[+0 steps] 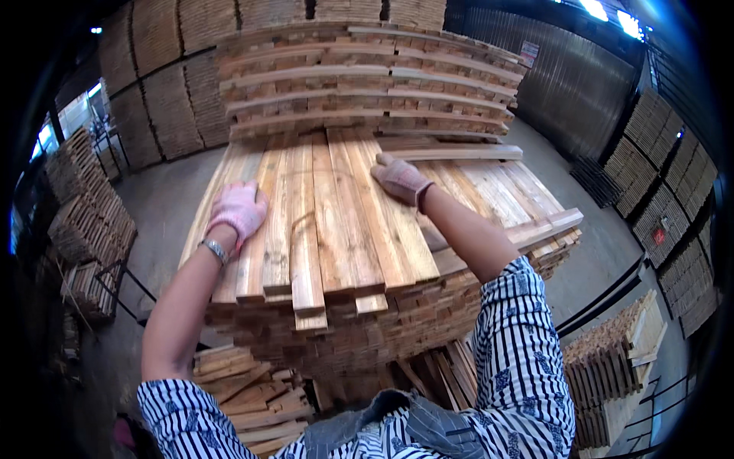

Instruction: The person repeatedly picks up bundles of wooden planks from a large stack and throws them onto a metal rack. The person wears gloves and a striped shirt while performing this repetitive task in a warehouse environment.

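Note:
A row of sawn wooden boards [332, 206] lies side by side across a tall lumber stack [344, 325], their near ends uneven. My left hand [238, 208], in a pale pink work glove, rests on the boards at the left, its thumb apart from the fingers. In a similar, dirtier glove, my right hand [401, 180] lies against the right side of the same boards, fingers reaching over their top; its thumb is hidden. To its right, a lower layer of boards [485, 183] shows between two crosswise strips, the far strip [459, 151] and near strip [547, 227].
Behind rises a layered lumber pile [367, 80]. Loose wood pieces [256, 398] lie below the stack's near side. More stacked timber stands at the left [92, 222] and lower right [612, 375]. A dark metal rail [600, 302] is on the right.

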A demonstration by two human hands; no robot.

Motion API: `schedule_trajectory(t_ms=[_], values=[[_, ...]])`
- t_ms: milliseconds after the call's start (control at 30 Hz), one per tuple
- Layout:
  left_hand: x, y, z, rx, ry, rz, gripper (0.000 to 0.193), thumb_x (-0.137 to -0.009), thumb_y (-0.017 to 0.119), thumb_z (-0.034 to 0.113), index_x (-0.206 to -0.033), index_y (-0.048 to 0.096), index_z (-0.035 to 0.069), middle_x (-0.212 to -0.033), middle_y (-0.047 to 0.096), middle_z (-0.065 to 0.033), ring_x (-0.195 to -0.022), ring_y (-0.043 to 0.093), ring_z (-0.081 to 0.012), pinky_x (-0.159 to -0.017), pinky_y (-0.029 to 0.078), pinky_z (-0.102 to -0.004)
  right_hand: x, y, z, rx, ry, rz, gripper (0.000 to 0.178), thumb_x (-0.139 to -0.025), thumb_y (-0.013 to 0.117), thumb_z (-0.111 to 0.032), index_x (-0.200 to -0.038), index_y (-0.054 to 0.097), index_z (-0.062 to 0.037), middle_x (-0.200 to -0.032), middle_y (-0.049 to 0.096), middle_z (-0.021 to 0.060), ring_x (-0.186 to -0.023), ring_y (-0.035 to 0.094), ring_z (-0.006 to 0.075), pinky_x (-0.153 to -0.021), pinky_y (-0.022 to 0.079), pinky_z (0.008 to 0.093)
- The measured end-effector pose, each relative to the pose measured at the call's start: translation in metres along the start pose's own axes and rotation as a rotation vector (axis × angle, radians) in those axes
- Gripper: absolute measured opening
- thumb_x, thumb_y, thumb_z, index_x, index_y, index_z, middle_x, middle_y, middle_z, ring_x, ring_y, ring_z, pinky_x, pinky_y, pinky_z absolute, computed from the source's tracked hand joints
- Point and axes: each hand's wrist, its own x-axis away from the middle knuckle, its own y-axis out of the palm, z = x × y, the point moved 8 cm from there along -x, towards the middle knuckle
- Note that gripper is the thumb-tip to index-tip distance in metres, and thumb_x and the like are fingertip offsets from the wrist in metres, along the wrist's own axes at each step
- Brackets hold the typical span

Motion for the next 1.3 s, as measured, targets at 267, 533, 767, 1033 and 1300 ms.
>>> schedule_trajectory(t_ms=[267,533,767,1033,1300], values=[[0.113,-0.054,0.071,0.655,0.382,-0.126,0.065,-0.103,0.050,0.045,-0.147,0.044,-0.002,-0.146,0.050,-0.0273,-0.138,0.047,-0.0370,-0.119,0.034,-0.0440,0.126,-0.059,-0.073,0.127,-0.388,0.385,0.073,-0.100,0.050,-0.055,-0.148,0.041,-0.0005,-0.139,0.054,0.0252,-0.133,0.050,0.0426,-0.111,0.041,0.0481],[0.218,-0.042,0.121,0.084,0.776,0.415,0.064,-0.084,0.067,0.037,-0.132,0.051,-0.003,-0.132,0.054,-0.0267,-0.128,0.049,-0.0406,-0.113,0.030,-0.0587,0.259,0.011,-0.143,0.562,-0.933,0.509,0.061,-0.095,0.053,-0.055,-0.129,0.056,-0.0051,-0.122,0.058,0.0181,-0.113,0.057,0.0317,-0.099,0.046,0.0492],[0.192,-0.028,0.127,0.032,0.687,0.408,0.067,-0.080,0.071,0.036,-0.131,0.052,-0.003,-0.130,0.054,-0.0263,-0.125,0.050,-0.0406,-0.107,0.034,-0.0581,0.247,0.017,-0.138,0.409,-0.908,0.479,0.055,-0.089,0.060,-0.045,-0.127,0.055,-0.0043,-0.117,0.057,0.0158,-0.108,0.057,0.0307,-0.095,0.046,0.0479],[0.205,-0.019,0.110,0.028,0.543,0.519,0.067,-0.086,0.064,0.047,-0.138,0.051,0.006,-0.140,0.049,-0.0231,-0.136,0.043,-0.0405,-0.118,0.019,-0.0634,0.253,0.008,-0.115,0.552,-0.730,0.618,0.064,-0.090,0.062,-0.055,-0.138,0.050,-0.0134,-0.137,0.053,0.0179,-0.127,0.051,0.0345,-0.114,0.031,0.0583],[0.253,-0.020,0.118,0.404,0.363,0.860,0.044,-0.096,0.050,0.040,-0.129,0.055,0.011,-0.136,0.054,-0.0177,-0.135,0.045,-0.0363,-0.117,0.026,-0.0620,0.294,-0.004,-0.110,0.500,-0.808,0.441,0.063,-0.095,0.067,-0.034,-0.144,0.048,-0.0001,-0.147,0.044,0.0281,-0.136,0.041,0.0485,-0.113,0.034,0.0576]])
